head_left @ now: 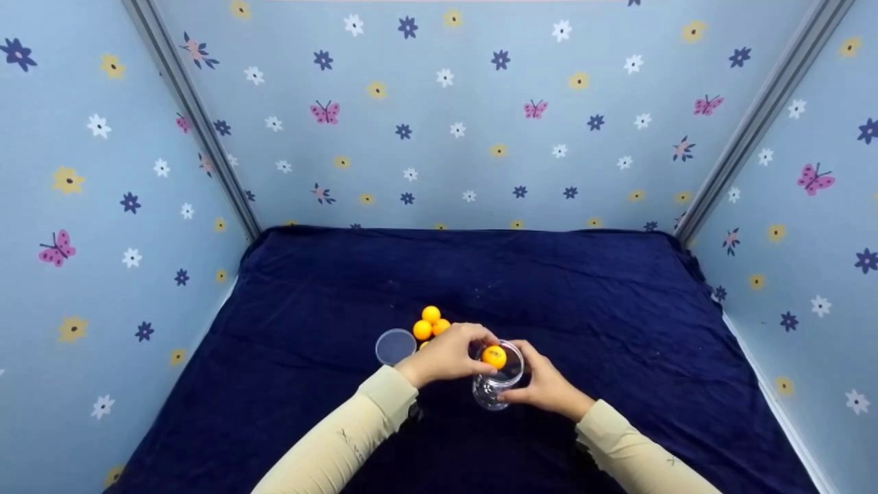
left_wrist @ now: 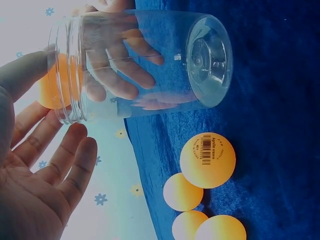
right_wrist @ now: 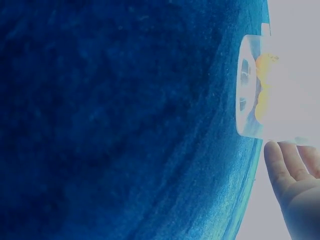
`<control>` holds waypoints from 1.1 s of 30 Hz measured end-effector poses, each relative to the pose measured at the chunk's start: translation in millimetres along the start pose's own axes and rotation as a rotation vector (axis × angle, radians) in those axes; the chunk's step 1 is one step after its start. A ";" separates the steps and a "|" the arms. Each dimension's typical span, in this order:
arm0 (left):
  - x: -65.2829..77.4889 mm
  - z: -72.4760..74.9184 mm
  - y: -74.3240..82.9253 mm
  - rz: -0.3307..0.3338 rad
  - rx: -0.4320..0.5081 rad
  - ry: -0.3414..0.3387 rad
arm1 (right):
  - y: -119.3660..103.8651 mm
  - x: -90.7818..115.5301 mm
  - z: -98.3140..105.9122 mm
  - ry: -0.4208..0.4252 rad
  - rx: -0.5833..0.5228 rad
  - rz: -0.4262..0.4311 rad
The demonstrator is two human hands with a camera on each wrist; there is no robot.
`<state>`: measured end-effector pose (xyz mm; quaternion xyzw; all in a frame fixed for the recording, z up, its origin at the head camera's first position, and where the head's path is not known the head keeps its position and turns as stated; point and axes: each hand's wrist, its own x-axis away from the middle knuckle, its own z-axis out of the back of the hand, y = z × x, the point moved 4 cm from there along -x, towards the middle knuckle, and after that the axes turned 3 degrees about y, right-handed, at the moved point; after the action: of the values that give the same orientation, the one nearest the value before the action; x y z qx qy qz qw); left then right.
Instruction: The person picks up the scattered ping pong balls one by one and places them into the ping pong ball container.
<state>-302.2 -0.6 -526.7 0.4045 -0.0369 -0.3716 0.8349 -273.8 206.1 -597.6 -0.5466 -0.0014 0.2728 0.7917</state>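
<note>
Between the thumb and fingers of my left hand (head_left: 446,355) is an orange ping-pong ball (head_left: 494,357), right at the mouth of a clear plastic jar (head_left: 488,396). My right hand (head_left: 554,392) grips the jar from the side, thumb near me and fingers round the far side. In the left wrist view, part of the held ball (left_wrist: 44,92) overlaps the threaded neck of the jar (left_wrist: 212,62), and the right hand's fingers (left_wrist: 120,82) show through the clear wall. The right wrist view is washed out around the jar (right_wrist: 248,129).
Several loose orange ping-pong balls (head_left: 422,329) lie grouped beyond my left wrist, on dark blue cloth (head_left: 329,288). Beside them is a round clear lid (head_left: 396,346), partly covered by the left sleeve. Flower-patterned walls (head_left: 473,103) enclose the back and both sides.
</note>
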 end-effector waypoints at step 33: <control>7.8 17.2 -0.9 -0.042 0.032 0.066 | 3.1 -1.3 -1.6 0.001 0.000 -0.058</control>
<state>-303.3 -17.3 -517.7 0.4306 -0.0066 -0.3748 0.8210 -275.8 205.0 -600.5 -0.5463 -0.0169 0.2493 0.7995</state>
